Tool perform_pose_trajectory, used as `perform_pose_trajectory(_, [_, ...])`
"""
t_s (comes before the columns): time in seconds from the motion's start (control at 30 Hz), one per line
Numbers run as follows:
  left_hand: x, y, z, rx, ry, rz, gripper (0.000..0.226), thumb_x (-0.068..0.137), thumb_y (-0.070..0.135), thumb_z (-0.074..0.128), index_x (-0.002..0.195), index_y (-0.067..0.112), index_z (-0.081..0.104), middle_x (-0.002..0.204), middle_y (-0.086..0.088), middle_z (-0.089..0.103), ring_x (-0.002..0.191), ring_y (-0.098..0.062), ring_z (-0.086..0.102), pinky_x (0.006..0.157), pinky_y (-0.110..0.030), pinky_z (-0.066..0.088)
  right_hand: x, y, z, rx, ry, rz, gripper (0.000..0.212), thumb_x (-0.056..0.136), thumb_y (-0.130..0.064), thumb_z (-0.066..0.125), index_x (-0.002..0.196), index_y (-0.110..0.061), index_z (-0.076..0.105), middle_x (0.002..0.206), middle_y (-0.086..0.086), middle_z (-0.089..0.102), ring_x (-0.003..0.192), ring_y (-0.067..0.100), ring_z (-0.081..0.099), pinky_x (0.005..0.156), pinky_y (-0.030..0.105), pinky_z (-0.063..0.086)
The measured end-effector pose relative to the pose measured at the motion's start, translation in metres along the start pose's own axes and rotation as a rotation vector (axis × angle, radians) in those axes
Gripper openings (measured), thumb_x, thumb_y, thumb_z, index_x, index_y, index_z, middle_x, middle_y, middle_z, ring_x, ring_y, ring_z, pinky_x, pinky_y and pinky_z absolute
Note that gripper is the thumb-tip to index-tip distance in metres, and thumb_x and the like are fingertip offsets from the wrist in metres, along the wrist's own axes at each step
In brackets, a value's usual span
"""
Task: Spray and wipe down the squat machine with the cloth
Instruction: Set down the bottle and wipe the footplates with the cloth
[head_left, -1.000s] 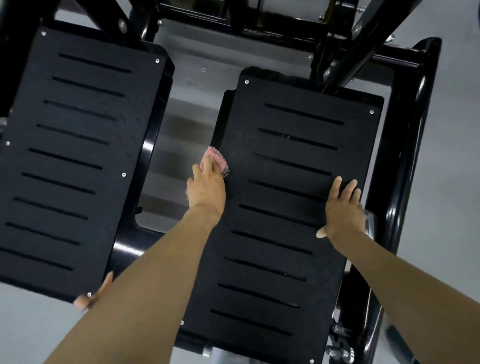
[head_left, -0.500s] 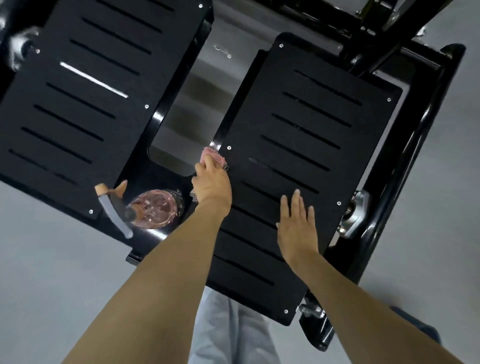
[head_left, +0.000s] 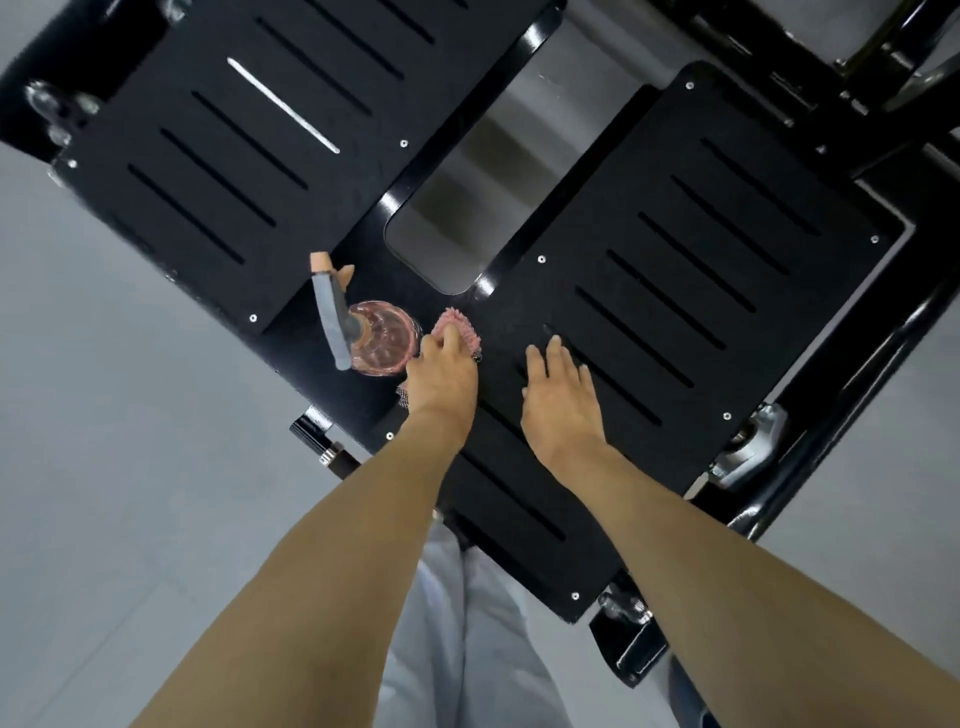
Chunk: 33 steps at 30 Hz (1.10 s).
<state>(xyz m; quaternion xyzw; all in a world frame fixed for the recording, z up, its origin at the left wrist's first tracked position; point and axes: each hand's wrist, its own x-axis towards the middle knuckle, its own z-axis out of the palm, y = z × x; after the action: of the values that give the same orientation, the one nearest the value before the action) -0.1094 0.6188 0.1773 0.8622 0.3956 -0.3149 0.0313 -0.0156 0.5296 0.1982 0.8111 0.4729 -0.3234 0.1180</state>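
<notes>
The squat machine's two black slotted footplates fill the view, the right one (head_left: 691, 291) under my hands and the left one (head_left: 249, 135) beyond. My left hand (head_left: 441, 376) presses a pink fluffy cloth (head_left: 460, 325) onto the near left edge of the right footplate; most of the cloth is hidden under the hand. My right hand (head_left: 561, 395) lies flat on the same plate, fingers straight, just right of the left hand. A clear pink spray bottle (head_left: 382, 338) with a grey trigger stands on the black frame directly left of the cloth.
A gap (head_left: 467, 208) with grey metal below separates the two footplates. Glossy black frame tubes (head_left: 852, 374) run along the right side, with chrome fittings (head_left: 753, 441). Grey floor (head_left: 130, 467) lies to the left and right. My light trousers (head_left: 467, 623) show below.
My left hand has dragged the cloth down the plate's left edge toward me. My right hand slid from the plate's right side to beside the left. The view tilted and the spray bottle came into view.
</notes>
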Motion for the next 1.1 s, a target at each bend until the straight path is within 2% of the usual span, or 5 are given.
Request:
perform_pose_trajectory(0.1, [-0.012,-0.014,0.008,0.044,-0.021,0.051,0.065,0.088,0.008,0.059,0.144,-0.002,0.026,0.143,-0.014,0.023,0.126,-0.028,0.036,0.094,-0.033,0.048,-0.003,-0.012,0.007,-0.023,-0.074,-0.028,0.070,0.099,-0.024,0.045,0.152,-0.009,0.002,0.158,0.019,-0.008,0.148,0.029,0.003,0.120,0.043,0.012])
perform_pose_trajectory(0.4, [-0.037,-0.029,0.028,0.000,-0.083,0.033,0.068,0.083,0.006,0.067,0.139,-0.002,0.029,0.129,-0.009,0.032,0.120,-0.017,0.039,0.074,-0.024,0.050,-0.015,-0.030,0.031,-0.099,-0.149,-0.030,0.072,0.098,-0.025,0.046,0.152,-0.009,0.001,0.157,0.021,-0.014,0.148,0.030,-0.001,0.120,0.043,0.013])
perform_pose_trajectory(0.67, [-0.062,-0.065,0.054,0.020,-0.101,0.103,0.070,0.085,0.005,0.061,0.143,0.000,0.022,0.137,-0.008,0.027,0.115,-0.022,0.040,0.085,-0.031,0.048,-0.035,-0.054,0.049,-0.042,-0.118,0.034,0.080,0.096,-0.022,0.051,0.152,-0.008,-0.005,0.155,0.021,-0.021,0.148,0.031,-0.004,0.120,0.043,0.013])
perform_pose_trajectory(0.9, [-0.092,-0.094,0.073,0.105,-0.123,0.192,0.064,0.086,0.007,0.060,0.142,0.003,0.030,0.136,-0.009,0.028,0.113,-0.022,0.040,0.087,-0.031,0.048,-0.064,-0.073,0.074,0.020,-0.131,0.125,0.079,0.097,-0.019,0.048,0.151,-0.007,-0.008,0.155,0.021,-0.023,0.148,0.029,-0.005,0.120,0.041,0.014])
perform_pose_trajectory(1.1, [-0.106,-0.063,0.091,-0.055,-0.155,-0.010,0.070,0.088,0.013,0.061,0.144,-0.003,0.023,0.134,-0.013,0.027,0.117,-0.022,0.039,0.078,-0.027,0.052,-0.088,-0.081,0.099,0.096,-0.140,0.257,0.080,0.097,-0.015,0.045,0.150,-0.006,-0.014,0.157,0.011,-0.023,0.148,0.027,-0.008,0.119,0.042,0.011])
